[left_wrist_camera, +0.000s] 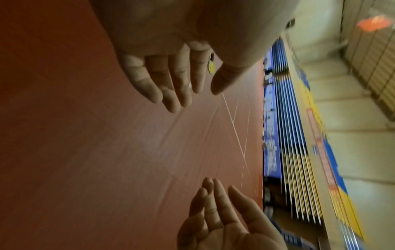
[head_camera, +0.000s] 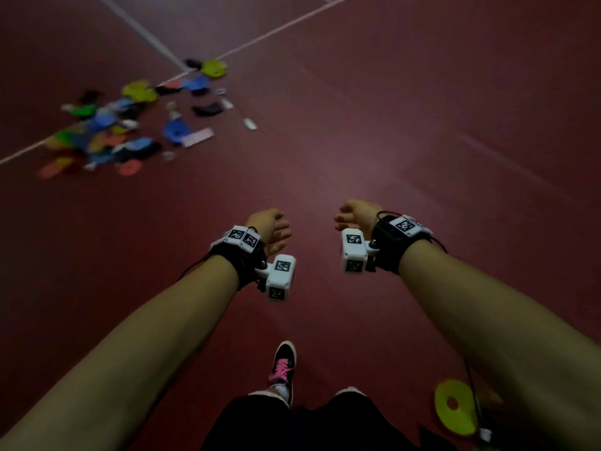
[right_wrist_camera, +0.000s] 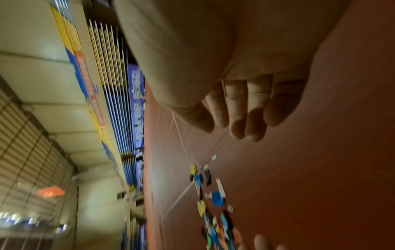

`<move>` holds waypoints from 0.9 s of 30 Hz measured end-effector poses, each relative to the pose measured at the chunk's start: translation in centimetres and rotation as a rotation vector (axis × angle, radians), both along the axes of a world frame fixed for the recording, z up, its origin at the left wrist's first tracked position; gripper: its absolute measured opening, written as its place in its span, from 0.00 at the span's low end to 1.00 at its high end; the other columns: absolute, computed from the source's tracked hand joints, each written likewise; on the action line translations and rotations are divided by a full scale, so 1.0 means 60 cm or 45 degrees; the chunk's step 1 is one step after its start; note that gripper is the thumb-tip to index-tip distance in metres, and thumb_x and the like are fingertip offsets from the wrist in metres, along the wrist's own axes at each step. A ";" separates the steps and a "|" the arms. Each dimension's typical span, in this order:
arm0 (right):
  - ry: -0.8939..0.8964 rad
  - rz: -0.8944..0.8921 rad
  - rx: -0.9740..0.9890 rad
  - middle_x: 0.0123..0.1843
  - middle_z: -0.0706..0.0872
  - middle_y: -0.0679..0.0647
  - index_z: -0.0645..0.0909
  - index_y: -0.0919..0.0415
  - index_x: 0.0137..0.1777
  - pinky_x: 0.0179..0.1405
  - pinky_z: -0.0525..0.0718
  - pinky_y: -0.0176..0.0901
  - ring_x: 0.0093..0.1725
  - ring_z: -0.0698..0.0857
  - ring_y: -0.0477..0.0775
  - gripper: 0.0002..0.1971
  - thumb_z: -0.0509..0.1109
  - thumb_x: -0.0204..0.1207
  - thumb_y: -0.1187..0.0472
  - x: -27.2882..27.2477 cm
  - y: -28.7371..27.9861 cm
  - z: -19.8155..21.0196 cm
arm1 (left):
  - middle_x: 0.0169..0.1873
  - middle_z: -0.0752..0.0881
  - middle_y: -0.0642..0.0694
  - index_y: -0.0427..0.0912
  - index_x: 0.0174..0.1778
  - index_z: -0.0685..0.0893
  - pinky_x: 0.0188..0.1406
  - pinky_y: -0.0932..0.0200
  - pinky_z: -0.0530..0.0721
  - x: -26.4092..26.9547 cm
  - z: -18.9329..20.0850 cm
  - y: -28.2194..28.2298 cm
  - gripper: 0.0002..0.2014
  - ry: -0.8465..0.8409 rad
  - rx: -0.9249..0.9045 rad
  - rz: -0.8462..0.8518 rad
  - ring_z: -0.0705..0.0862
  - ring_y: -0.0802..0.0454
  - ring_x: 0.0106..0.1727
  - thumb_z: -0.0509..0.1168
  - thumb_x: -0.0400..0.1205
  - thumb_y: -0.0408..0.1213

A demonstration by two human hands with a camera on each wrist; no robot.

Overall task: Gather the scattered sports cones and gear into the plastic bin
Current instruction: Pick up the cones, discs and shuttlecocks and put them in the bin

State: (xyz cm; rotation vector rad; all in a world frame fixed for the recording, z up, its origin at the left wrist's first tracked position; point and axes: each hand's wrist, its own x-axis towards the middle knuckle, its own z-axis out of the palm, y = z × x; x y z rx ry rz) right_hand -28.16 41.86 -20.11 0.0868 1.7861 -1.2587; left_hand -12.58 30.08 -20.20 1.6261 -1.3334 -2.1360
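Both hands hang over the red floor (head_camera: pixel 390 141), palms facing each other. The left hand (head_camera: pixel 271 227) and right hand (head_camera: pixel 356 216) each have a released grip, fingers loosely curved, holding nothing. The scattered cones and gear (head_camera: pixel 130 125) lie far to the left, well apart from both hands. One yellow cone (head_camera: pixel 453 406) lies near, at the right, beside the person's shoe (head_camera: pixel 284 366).

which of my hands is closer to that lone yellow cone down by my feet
Right. The yellow cone lies behind and below your right forearm, well back from the right hand. The left hand is across your body, farther off. Both hands are open and empty.
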 end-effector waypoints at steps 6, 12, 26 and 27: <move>-0.053 0.430 -0.073 0.32 0.78 0.57 0.79 0.71 0.67 0.30 0.70 0.44 0.29 0.74 0.55 0.17 0.62 0.81 0.65 0.151 -0.219 0.001 | 0.34 0.79 0.48 0.44 0.39 0.79 0.30 0.60 0.70 0.195 -0.008 -0.136 0.08 -0.021 -0.033 0.470 0.75 0.53 0.31 0.59 0.84 0.35; -0.096 0.560 -0.127 0.29 0.76 0.57 0.74 0.61 0.39 0.26 0.68 0.40 0.27 0.70 0.54 0.07 0.62 0.80 0.66 0.275 -0.423 0.041 | 0.35 0.82 0.48 0.43 0.43 0.81 0.32 0.59 0.75 0.335 0.008 -0.305 0.06 -0.054 -0.092 0.696 0.81 0.52 0.32 0.60 0.83 0.35; -0.147 0.643 -0.118 0.33 0.79 0.59 0.76 0.66 0.43 0.16 0.77 0.32 0.29 0.77 0.56 0.06 0.63 0.81 0.67 0.347 -0.867 0.031 | 0.44 0.86 0.47 0.45 0.45 0.81 0.35 0.58 0.79 0.377 0.011 -0.720 0.05 0.083 -0.043 0.812 0.84 0.51 0.40 0.61 0.84 0.38; -0.142 0.661 -0.115 0.33 0.80 0.59 0.76 0.67 0.43 0.17 0.77 0.33 0.29 0.77 0.56 0.06 0.63 0.81 0.67 0.343 -0.924 0.023 | 0.44 0.86 0.47 0.46 0.46 0.80 0.35 0.58 0.78 0.371 0.008 -0.771 0.05 0.093 -0.058 0.825 0.85 0.51 0.40 0.61 0.84 0.38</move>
